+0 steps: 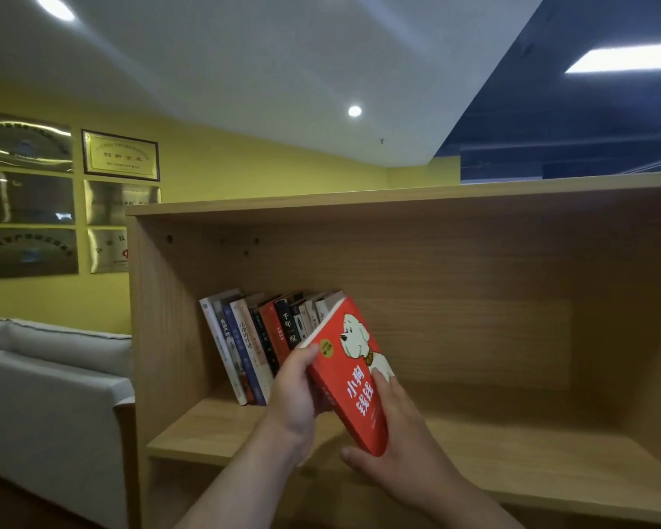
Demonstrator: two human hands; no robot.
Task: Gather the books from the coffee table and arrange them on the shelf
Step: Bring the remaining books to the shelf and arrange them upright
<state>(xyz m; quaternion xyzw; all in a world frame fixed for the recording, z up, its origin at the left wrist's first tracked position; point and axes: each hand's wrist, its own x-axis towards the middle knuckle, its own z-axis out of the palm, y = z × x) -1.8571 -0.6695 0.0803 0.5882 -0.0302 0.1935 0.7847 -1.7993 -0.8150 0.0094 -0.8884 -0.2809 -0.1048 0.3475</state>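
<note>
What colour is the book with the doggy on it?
The book is bright red with a white cartoon dog and yellow lettering on the cover, seen in the head view.

Yellow wall carries one framed gold plaque and several silver plaques. White ceiling holds two round lights, both lit. Adjoining dark blue ceiling section has one rectangular panel light, lit. Pale grey sofa stands at lower left, just beside the wooden shelf.

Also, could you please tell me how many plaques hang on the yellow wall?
6 plaques: left column top, middle, bottom; right column top, middle, bottom, partly hidden by the shelf. More may lie out of frame.
</note>
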